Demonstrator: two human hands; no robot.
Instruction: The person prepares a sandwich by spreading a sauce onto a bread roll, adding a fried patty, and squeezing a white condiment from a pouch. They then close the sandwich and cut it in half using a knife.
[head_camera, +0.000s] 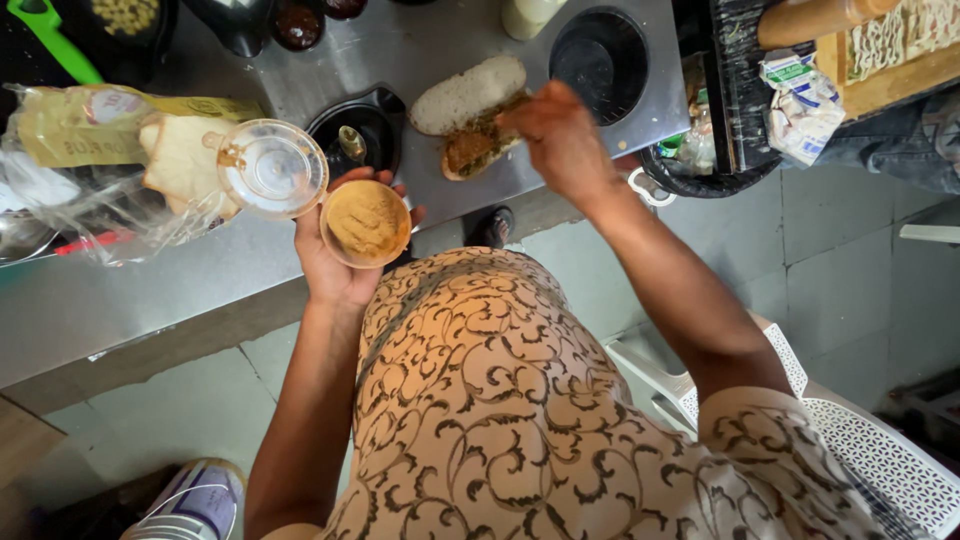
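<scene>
Over steel counter, left hand cups grainy, perhaps powdery, tub.

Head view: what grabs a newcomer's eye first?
The left hand holds a small round tub of tan spread, with its clear lid held beside it, at the steel counter's edge. Further back, the right hand is at an open bread roll with brown filling.
</scene>
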